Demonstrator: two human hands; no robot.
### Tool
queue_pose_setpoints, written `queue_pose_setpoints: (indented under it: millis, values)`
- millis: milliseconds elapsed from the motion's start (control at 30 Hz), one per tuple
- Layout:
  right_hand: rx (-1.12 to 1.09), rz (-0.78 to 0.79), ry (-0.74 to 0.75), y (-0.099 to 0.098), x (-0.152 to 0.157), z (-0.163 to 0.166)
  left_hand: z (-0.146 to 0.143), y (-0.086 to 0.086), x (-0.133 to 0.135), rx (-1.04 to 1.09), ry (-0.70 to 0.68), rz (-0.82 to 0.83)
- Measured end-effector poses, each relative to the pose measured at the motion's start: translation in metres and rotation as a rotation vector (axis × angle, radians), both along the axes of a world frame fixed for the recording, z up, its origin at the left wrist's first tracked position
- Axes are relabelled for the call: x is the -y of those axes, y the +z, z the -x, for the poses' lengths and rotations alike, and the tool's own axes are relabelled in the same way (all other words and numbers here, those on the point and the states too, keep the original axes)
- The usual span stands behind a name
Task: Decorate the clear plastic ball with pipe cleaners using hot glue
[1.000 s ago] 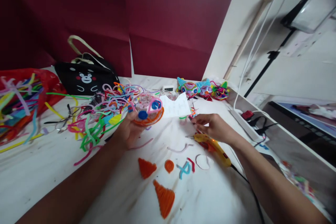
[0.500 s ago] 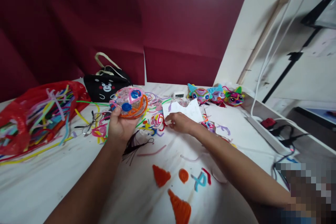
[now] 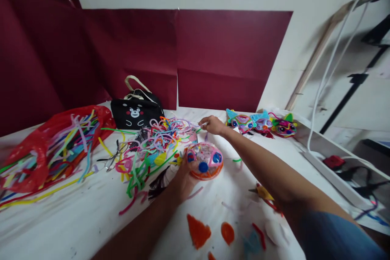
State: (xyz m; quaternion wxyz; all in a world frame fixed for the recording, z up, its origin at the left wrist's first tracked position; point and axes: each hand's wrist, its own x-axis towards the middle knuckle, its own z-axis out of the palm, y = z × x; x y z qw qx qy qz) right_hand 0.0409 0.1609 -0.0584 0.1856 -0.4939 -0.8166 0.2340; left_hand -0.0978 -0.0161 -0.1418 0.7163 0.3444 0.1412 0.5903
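Note:
My left hand (image 3: 184,178) is closed around the side of a round mask-like craft (image 3: 207,160), with pink and orange fuzzy trim and blue round spots. It is held low over the white table. Farther back, my right hand (image 3: 211,125) reaches to the right end of a tangled heap of coloured pipe cleaners (image 3: 167,132). Its fingers are bent together; whatever may be between them is too small to make out. Orange fuzzy pieces, a triangle (image 3: 198,230) and a disc (image 3: 227,232), lie in front on the table.
A red plastic bag (image 3: 105,115) of pipe cleaners lies at left, beside scissors (image 3: 112,156) and a black bear-faced bag (image 3: 137,111). Finished colourful masks (image 3: 242,123) stand at the back right. A white trough (image 3: 338,180) with plugs and cables runs along the right edge.
My left hand has brought the craft rightward and lower, uncovering the heap behind. My right hand has moved farther back, away from the spot by the white paper. The head view has shifted.

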Motion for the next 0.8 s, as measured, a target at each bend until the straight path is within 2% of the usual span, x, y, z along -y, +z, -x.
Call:
queue_pose_setpoints:
  millis: [100, 233, 367, 600, 800]
  values:
    - [-0.04, 0.108, 0.039, 0.001, -0.02, 0.026, 0.0, -0.006, -0.001, -0.001, -0.053, -0.021]
    - [-0.118, 0.194, 0.061, -0.008, -0.04, 0.062, 0.001, -0.012, -0.002, -0.016, -0.099, -0.001]
    - [-0.21, 0.252, 0.053, -0.011, -0.054, 0.079, -0.001, -0.018, -0.004, -0.002, -0.157, 0.049]
    - [-0.484, 0.18, 0.051, 0.024, -0.062, 0.054, -0.004, -0.018, -0.004, 0.009, -0.183, 0.042]
    - [-0.678, 0.127, 0.087, 0.045, -0.037, 0.012, -0.001, -0.023, -0.004, 0.018, -0.197, 0.019]
